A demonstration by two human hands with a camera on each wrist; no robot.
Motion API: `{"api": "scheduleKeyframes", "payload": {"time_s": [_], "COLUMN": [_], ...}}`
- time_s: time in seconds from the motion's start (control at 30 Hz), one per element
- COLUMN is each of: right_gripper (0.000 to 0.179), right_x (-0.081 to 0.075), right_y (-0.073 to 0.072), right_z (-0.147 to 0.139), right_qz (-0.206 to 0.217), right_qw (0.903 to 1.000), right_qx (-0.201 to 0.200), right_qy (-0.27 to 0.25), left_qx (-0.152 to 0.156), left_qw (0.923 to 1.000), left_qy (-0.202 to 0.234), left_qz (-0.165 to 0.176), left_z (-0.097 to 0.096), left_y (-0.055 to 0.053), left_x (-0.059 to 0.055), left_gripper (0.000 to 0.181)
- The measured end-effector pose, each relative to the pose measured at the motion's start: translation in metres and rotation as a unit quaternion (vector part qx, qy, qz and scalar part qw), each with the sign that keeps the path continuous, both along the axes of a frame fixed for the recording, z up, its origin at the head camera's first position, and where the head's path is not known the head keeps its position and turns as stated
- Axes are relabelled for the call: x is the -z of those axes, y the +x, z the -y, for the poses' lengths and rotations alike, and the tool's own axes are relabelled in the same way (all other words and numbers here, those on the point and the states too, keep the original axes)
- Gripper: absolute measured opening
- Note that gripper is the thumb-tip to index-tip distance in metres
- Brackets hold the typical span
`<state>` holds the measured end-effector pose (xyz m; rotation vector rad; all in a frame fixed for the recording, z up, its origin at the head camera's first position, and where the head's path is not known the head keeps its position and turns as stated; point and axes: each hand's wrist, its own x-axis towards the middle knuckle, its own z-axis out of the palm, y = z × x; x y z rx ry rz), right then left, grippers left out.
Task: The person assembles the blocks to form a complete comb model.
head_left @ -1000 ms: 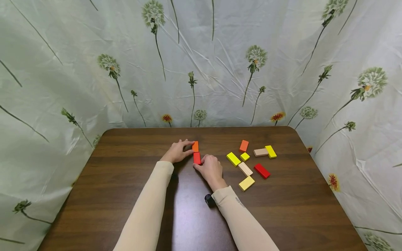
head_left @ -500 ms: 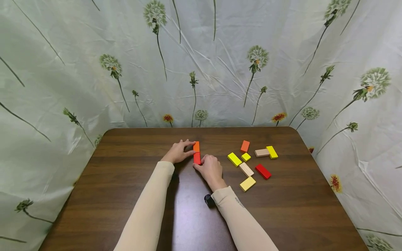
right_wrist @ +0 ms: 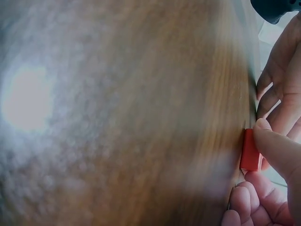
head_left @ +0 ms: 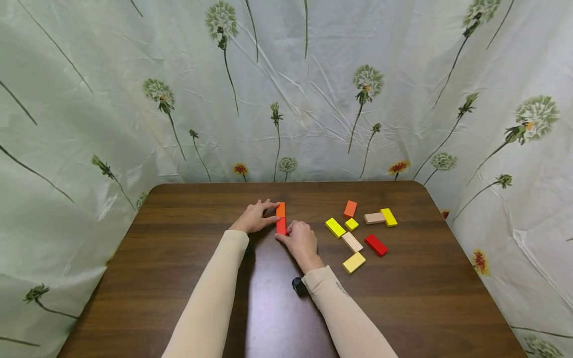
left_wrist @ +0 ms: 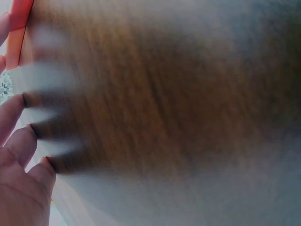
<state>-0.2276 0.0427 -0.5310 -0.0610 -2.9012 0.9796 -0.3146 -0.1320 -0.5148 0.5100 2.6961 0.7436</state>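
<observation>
On the dark brown wood-grain table (head_left: 143,258), toward the middle of its far edge, the right hand (head_left: 302,243) pinches a red, probably wooden, rectangular block (head_left: 281,226) with thumb and index; the left hand (head_left: 255,217), fingers spread, touches an orange, probably wooden, rectangular block (head_left: 280,210). Lining them up likely wants light, even pressure. Both look smooth, end to end, orange nearer the table's far edge.
</observation>
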Motion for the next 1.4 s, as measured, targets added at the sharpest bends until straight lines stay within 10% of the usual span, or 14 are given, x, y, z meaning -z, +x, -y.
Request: {"api": "scheduleKeyframes", "payload": {"time_s": [1.4], "right_gripper": [0.028], "right_x": [-0.019], "right_y": [-0.008], "right_z": [-0.053], "right_qz": [0.034], "right_qw": [0.9994], "right_qx": [-0.009], "right_qy": [-0.001], "left_qx": [0.01], "left_qw": [0.9996], "left_qy": [0.017], "left_qz": [0.022], "left_z": [0.004], "left_y": [-0.002], "left_x": [0.002], "left_gripper": [0.064]}}
